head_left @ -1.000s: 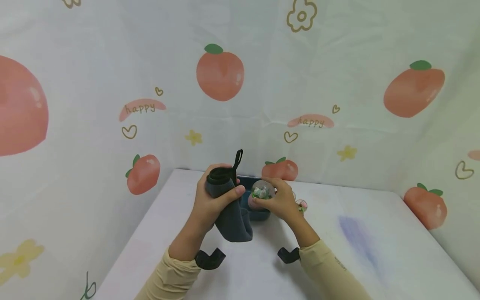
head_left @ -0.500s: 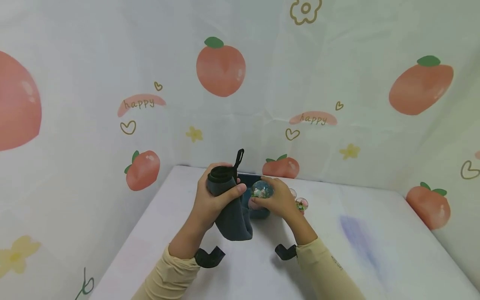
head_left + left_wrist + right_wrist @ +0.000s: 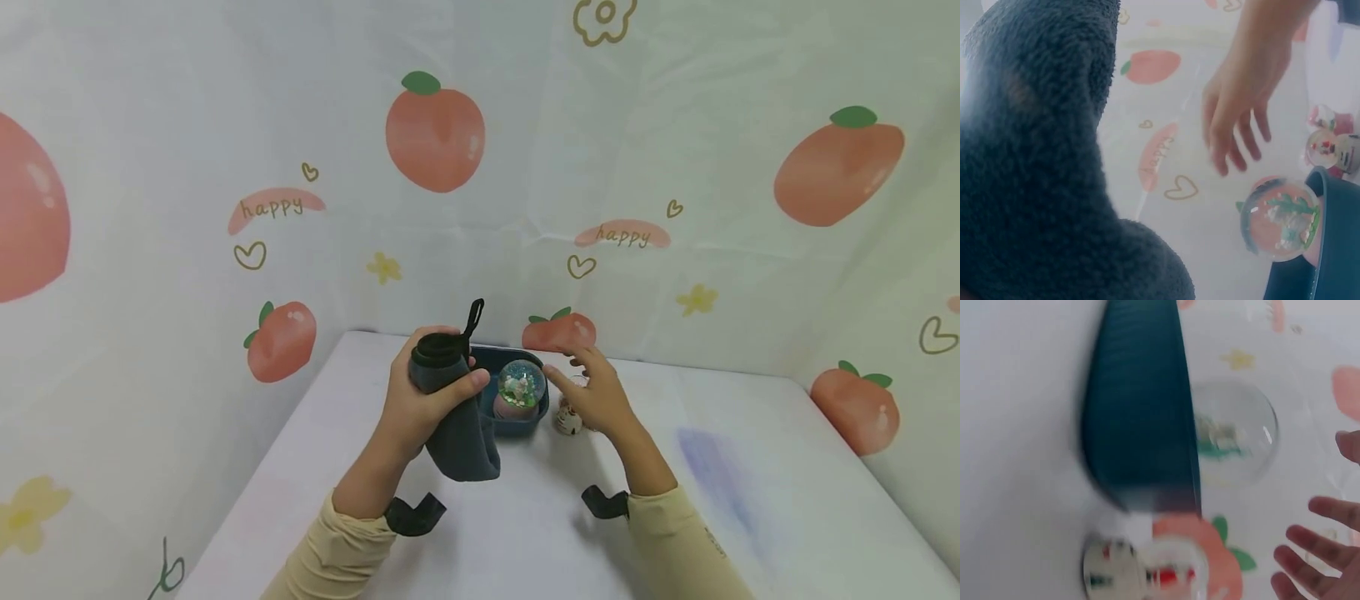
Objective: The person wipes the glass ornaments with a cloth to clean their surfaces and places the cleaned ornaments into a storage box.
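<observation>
My left hand (image 3: 408, 408) grips a rolled dark blue-grey towel (image 3: 463, 442) with a black hanging loop at its top; its fuzzy surface fills much of the left wrist view. A snow globe (image 3: 521, 385) with a pink base and swirling glitter stands in the blue bin (image 3: 513, 428), its dome rising above the rim. Just right of that globe, my right hand (image 3: 600, 396) is held in the air, fingers spread and apart from it. The right wrist view shows these fingers (image 3: 1316, 540) holding nothing.
Small snow globes (image 3: 1329, 147) stand on the white table (image 3: 510, 533) beside the bin's right side, partly behind my right hand in the head view. A printed fabric backdrop (image 3: 510, 167) rises behind the table. Each wrist carries a black camera mount (image 3: 415, 514).
My right hand has let go of the snow globe and drawn away to the right, its fingers spreading. The globe stays in the bin. My left hand still holds the towel in about the same place.
</observation>
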